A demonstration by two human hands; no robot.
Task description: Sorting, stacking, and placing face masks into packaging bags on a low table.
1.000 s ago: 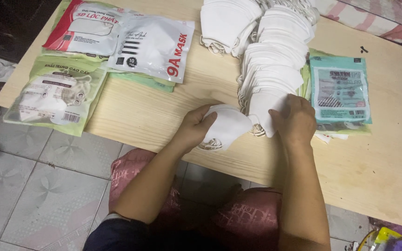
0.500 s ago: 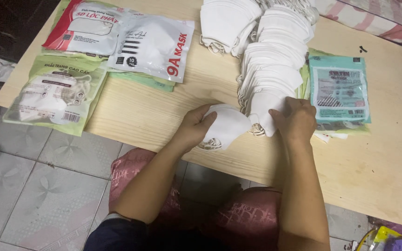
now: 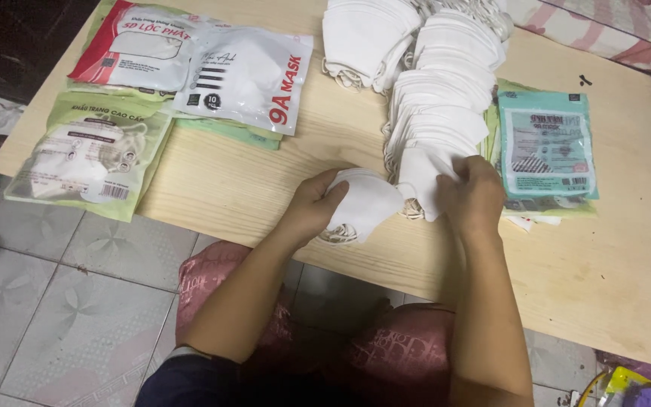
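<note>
Pinched between thumb and fingers of my left hand is a folded white mask, soft, smooth, curved. My right hand grips the near end of the overlapping row of white masks, just beside it. Right of that grip lies a flat teal packet; left and beyond, a white pouch, a red-edged packet and a green packet. Fingertips are hidden under fabric.
</note>
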